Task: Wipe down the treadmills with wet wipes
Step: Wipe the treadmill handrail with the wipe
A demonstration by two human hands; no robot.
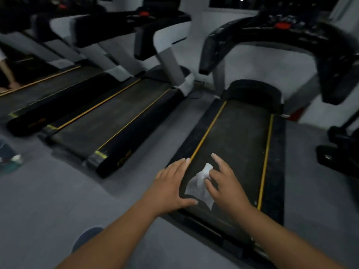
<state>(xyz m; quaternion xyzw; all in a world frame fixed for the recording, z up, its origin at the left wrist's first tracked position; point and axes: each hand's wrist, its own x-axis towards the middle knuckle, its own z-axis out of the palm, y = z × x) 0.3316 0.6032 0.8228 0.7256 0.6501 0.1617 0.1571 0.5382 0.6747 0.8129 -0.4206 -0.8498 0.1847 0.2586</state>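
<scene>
A black treadmill [240, 131] with yellow stripes along its belt lies straight ahead of me. A crumpled white wet wipe [200, 184] lies on the near end of the belt. My right hand [226, 186] holds the wipe, thumb and fingers pinching its upper part while the index finger points forward. My left hand [172, 188] rests flat on the left side rail with fingers straight and thumb spread toward the wipe. Both forearms reach in from the bottom of the view.
Two more treadmills [108, 117] stand side by side to the left on the grey floor [48, 191]. Another person's leg [7, 74] is at the far left edge. A dark machine base [340, 152] sits at the right. A small object [11, 158] lies on the floor at left.
</scene>
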